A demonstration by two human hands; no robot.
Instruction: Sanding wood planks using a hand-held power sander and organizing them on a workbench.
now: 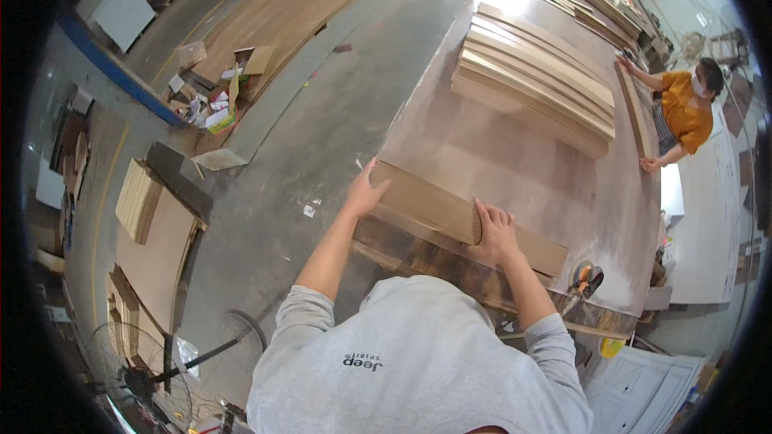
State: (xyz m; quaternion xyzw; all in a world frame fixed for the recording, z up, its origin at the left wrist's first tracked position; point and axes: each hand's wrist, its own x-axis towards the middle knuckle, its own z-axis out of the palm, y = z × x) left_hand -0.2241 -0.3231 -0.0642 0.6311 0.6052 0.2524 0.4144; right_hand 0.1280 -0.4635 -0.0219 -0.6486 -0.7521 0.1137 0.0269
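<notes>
"Two hands at the worktable point(434, 133): what are they on?"

"Stacked brown wooden boards point(430, 199), lying along the near edge of the worktable. The left hand point(366, 191) is at their left end, thumb spread from the fingers around the corner; the right hand point(496, 233) is at the other end, fingers bent and slightly apart against it. Whether either hand is truly clamped, I cannot tell"

"Anything beneath?"

"A longer lower board point(540, 252) shows past the right hand, toward the right side of the worktable"

"So how far along is it?"

"Partway, I'd judge. A pile of long panels point(535, 84) already lies together farther up the worktable, and the boards at the near edge sit apart from it. Those look like the part left to deal with, though the view doesn't show which pieces are finished"

"And the rest?"

"An orange-and-black power sander point(589, 279) rests at the worktable's near right corner, with neither hand on it. At its right side a co-worker in an orange top point(690, 108) has both hands on a long wooden strip point(634, 112), so that piece seems unfinished too"
</notes>
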